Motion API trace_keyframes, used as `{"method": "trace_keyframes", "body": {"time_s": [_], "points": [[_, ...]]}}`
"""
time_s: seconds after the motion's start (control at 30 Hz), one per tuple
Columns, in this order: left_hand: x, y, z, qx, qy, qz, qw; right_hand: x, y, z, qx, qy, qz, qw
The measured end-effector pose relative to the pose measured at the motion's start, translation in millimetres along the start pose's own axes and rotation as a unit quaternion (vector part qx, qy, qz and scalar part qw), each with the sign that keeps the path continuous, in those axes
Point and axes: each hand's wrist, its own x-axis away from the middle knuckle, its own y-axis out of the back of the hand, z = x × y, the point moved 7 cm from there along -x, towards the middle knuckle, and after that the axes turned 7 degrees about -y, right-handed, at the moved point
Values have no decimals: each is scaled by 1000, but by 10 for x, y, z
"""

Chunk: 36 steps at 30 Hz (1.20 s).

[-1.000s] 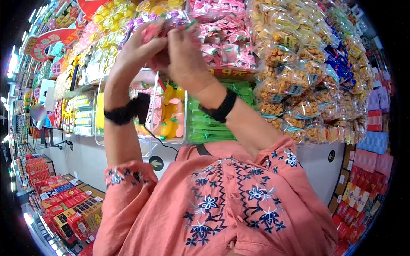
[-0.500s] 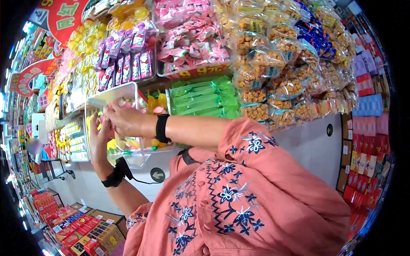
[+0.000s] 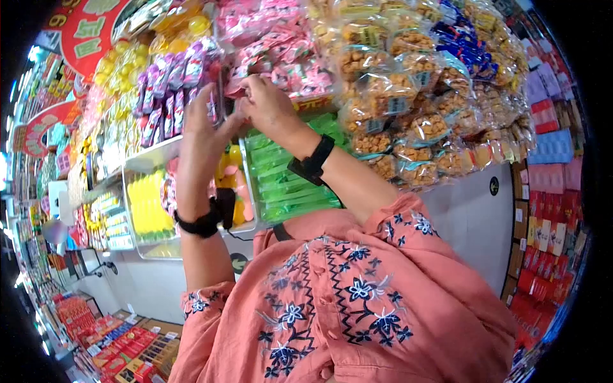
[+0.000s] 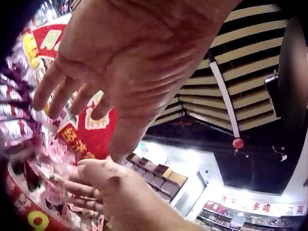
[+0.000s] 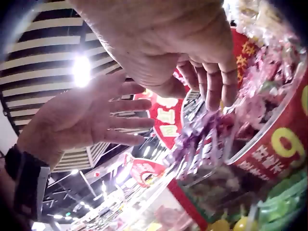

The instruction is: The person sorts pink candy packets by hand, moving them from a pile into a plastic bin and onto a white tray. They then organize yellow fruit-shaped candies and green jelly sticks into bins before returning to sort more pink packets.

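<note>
My left hand (image 3: 199, 137) is raised in front of the purple-wrapped sweets (image 3: 169, 96), fingers spread and holding nothing. Its straight fingers (image 5: 130, 120) show plainly in the right wrist view. Close beside it, my right hand (image 3: 271, 110) is at the near edge of the bin of pink-wrapped sweets (image 3: 281, 60). The right hand's fingers (image 5: 214, 84) bend loosely downward with nothing visible between them. In the left wrist view the right hand (image 4: 122, 192) overlaps the pink packets (image 4: 53, 192).
Below the hands, a clear plastic bin (image 3: 131, 204) holds yellow and pink items. Green packets (image 3: 287, 172) fill the compartment to its right. Bagged brown snacks (image 3: 396, 96) are piled further right. A red sign (image 3: 89, 38) stands at upper left.
Both hands first held pink packets high up, then came down to the clear bin at the left. Now they are raised again by the pink sweets, without the packets.
</note>
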Motion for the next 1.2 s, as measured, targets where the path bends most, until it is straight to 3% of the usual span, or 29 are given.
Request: {"method": "trace_keyframes", "body": {"time_s": [0.07, 0.17, 0.23, 0.33, 0.37, 0.43, 0.57, 0.63, 0.87, 1.07, 1.2], "points": [[-194, -483, 159, 18, 21, 37, 999, -64, 215, -254, 68, 34, -80, 994], [-411, -868, 350, -19, 99, 112, 989, -143, 443, -499, 130, -17, -69, 989], [-503, -1078, 561, -40, 84, 135, 987, -198, 473, -583, 188, -89, -29, 978], [-576, -1308, 863, -50, 102, 123, 986, -151, 402, -627, 221, -87, 11, 971], [-597, -1453, 1106, -48, 93, 145, 984, -163, 343, -699, 206, -143, 53, 967], [-640, -1368, 987, -74, 158, 144, 974, -148, 274, -768, 192, -137, 38, 971], [-712, -1359, 994, -121, 151, 167, 967, -157, 135, -895, 224, -132, 52, 964], [-766, -1416, 988, -122, 188, 185, 957, -170, 122, -901, 231, -135, 57, 962], [-899, -1564, 1179, -76, 114, 126, 983, -287, 20, -1042, 218, -122, 34, 968], [-789, -1730, 1500, -59, 92, 111, 988, -301, 64, -993, 209, -136, 33, 968], [-748, -1780, 1436, -48, 119, 79, 989, -359, -80, -1145, 229, -108, 5, 967]]}}
